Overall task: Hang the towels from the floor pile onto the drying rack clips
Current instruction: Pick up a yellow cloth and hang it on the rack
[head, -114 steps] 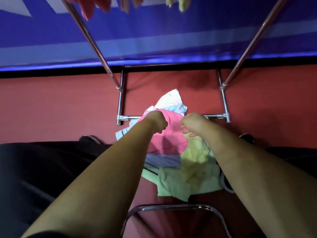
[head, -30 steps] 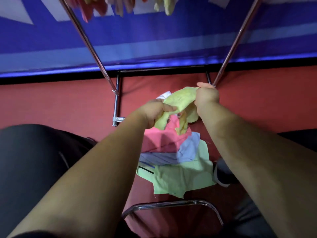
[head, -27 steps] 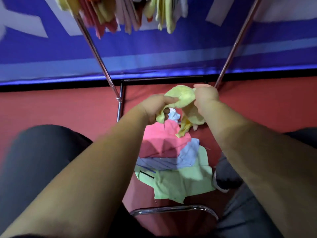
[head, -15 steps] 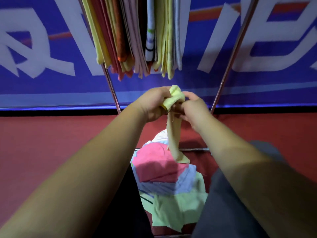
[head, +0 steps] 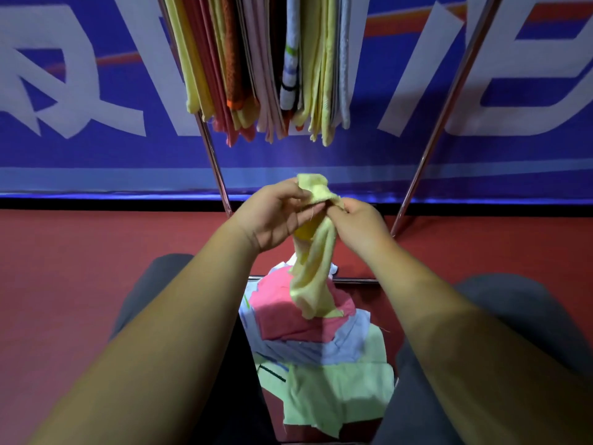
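1. The floor pile (head: 316, 345) lies between the person's knees; a pink towel (head: 282, 316) tops it.
2. Above the pile, left hand (head: 272, 216) and right hand (head: 359, 223) both pinch the yellow towel (head: 313, 274) at its top; it dangles towards the pile.
3. Beyond the pile, hung towels (head: 263, 59) crowd the drying rack (head: 213, 155).

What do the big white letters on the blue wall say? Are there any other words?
On the blue wall: big white letters, cut off at the edges and partly hidden behind the hanging towels; no whole word reads.
On the yellow towel and floor pile: no writing visible.
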`<state>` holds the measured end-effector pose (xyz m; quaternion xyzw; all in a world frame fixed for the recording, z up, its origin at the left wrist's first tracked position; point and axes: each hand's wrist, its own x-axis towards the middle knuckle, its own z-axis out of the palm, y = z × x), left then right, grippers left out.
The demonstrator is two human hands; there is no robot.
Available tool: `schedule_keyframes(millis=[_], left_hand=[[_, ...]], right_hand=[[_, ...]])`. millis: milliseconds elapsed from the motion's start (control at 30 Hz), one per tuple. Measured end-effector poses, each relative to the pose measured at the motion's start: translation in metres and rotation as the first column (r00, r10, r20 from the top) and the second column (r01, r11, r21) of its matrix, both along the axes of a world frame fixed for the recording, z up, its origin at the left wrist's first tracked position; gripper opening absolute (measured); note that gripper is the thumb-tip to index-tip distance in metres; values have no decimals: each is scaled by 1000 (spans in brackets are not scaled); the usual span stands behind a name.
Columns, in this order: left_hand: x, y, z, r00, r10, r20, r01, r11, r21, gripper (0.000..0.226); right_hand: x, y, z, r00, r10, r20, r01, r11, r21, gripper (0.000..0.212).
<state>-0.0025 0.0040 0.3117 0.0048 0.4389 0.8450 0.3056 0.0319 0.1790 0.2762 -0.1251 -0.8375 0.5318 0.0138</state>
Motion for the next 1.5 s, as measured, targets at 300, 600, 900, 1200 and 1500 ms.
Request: schedule_keyframes(millis=[300, 600, 900, 1200, 1500], left_hand=[[-15, -4, -21, 982, 107, -158, -150, 944, -293, 4], [-23, 2, -29, 908, 64, -414, -280, 828, -486, 12], [-26, 1, -23, 871, 10, -491, -298, 806, -512, 18], [-21, 5, -20, 898, -30, -439, -242, 799, -550, 42], [-36, -17, -25, 826, -260, -500, -375, 410, -831, 19]], right_hand=[[-21, -10, -5, 999, 12, 47, -1, 975, -224, 30], [-23, -11, 5, 977, 129, 170, -10, 824, -567, 46], [-28, 2, 5, 935, 152, 321, 187, 556, -810, 19], [-32, 9, -4, 892, 186, 412, 216, 624, -751, 17], [-45, 23, -21, 976, -174, 133, 188, 977, -101, 30]])
